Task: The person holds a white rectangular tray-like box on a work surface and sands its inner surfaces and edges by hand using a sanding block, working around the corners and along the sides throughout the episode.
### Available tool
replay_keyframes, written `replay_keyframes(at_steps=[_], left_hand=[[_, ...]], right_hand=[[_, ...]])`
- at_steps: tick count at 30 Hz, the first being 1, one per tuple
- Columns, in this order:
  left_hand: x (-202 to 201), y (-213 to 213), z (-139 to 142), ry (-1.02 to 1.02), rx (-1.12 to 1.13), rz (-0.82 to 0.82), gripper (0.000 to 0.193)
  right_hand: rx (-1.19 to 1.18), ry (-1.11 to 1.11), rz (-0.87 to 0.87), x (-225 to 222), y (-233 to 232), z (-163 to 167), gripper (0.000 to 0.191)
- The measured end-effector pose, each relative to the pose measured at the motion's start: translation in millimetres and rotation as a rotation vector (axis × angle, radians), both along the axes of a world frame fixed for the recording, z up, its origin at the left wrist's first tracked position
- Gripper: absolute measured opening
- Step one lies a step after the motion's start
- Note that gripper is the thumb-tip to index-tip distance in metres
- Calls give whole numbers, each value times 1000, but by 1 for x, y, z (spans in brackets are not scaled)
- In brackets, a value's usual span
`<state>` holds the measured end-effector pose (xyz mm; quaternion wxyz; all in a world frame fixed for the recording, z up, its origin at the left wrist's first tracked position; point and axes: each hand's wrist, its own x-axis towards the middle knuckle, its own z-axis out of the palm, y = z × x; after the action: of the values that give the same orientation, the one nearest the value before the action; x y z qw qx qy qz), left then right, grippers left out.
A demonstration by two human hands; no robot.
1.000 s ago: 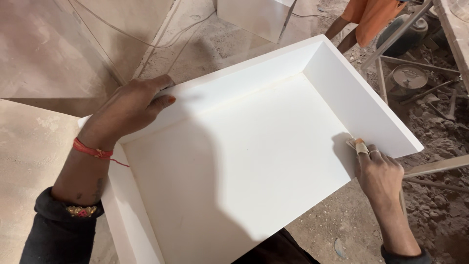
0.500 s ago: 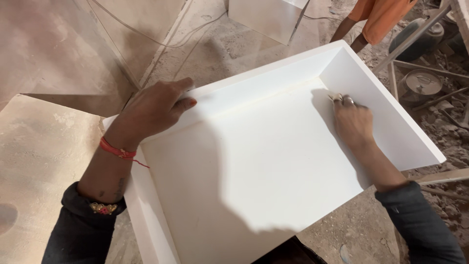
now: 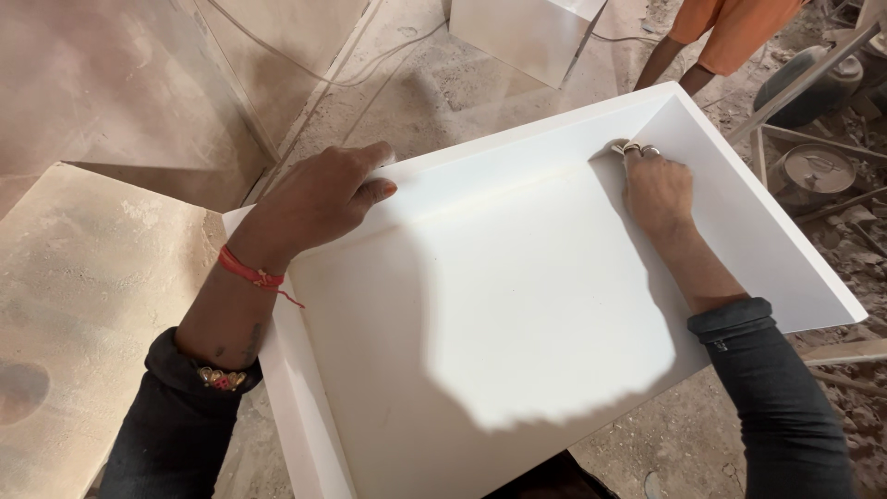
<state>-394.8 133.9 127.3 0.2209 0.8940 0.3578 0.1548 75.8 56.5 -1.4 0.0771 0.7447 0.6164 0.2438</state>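
A large white rectangular tray (image 3: 517, 314) with low raised walls lies tilted in front of me. My left hand (image 3: 319, 199) grips its far-left rim, thumb inside and fingers over the edge; a red thread is tied round that wrist. My right hand (image 3: 656, 189) reaches into the far right inner corner with its fingers curled. It presses a small tan piece (image 3: 621, 148) against the back wall where it meets the side wall. Rings show on those fingers. My shadow covers much of the tray's floor.
A dusty stone slab (image 3: 83, 277) sits to the left. A white block (image 3: 527, 32) stands on the dusty floor beyond the tray. Another person's legs and orange garment (image 3: 730, 28) are at the top right. Round metal parts (image 3: 818, 171), a frame and rubble lie to the right.
My right hand has slid from the tray's right rim across the floor into the far corner. The left hand has kept its grip on the rim. The view has shifted slightly.
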Motion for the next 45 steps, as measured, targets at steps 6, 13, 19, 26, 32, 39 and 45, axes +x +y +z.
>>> replay_keyframes(at_steps=[6,13,19,26,32,39,45], left_hand=[[2,-1,4,11,10,8,27],[0,0,1,39,-11,13,24],[-1,0,3,16,29,-6,24],[-4,0,1,13,25,14,24],[-5,2,-2,-10,27,-3,22],[-19,24,-26,-375,161,-88,31],[-16,54,-61,-422,309,34,33]], right_hand=[[115,127,-29,-3,-4,10,15],[329,451,-7,-7,-32,16,24],[296,405,-14,-7,-13,13,37],[163,152,-142,-17,6,10,36],[234,112,-21,-7,2,3,27],[111,-166,76,-8,2,-5,15],[121,406,364,-92,-19,9,14]])
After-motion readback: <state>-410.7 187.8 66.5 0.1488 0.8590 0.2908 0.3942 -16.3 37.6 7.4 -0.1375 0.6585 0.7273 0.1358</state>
